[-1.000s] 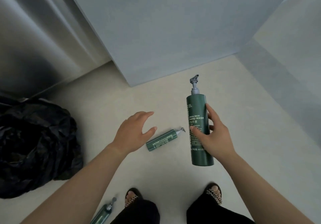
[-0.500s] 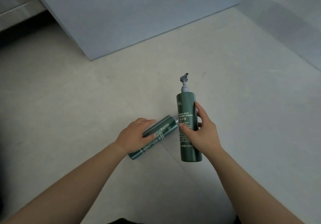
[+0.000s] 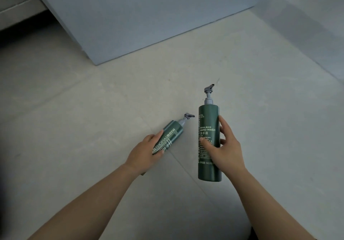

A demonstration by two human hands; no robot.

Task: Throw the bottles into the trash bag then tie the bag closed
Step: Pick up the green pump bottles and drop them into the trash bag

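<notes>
**Item 1.** Tall dark green cylindrical plastic bottle with a grey pump head, white lettering "MEGA-RICH HAND WASH". It is held upright above the floor, right of centre. The right hand grips its lower middle, fingers curled round the far side, thumb across the label.

**Item 2.** Smaller dark green plastic pump bottle, pale lettering "THOMAS ROTH" along its side. It is tilted, pump pointing up and to the right, just left of item 1 and apart from it. The left hand clamps its lower half, fingers wrapped over the label; the base is hidden behind the hand.

**Surroundings.** Pale grey tiled floor; a grout line runs diagonally beneath the hands. A flat blue-grey panel stands beyond, its corner meeting the floor left of centre. A pale wall bounds the right side. A dark recess lies at upper left.

**Room.** Open floor lies left, ahead and right of both bottles up to those edges.
</notes>
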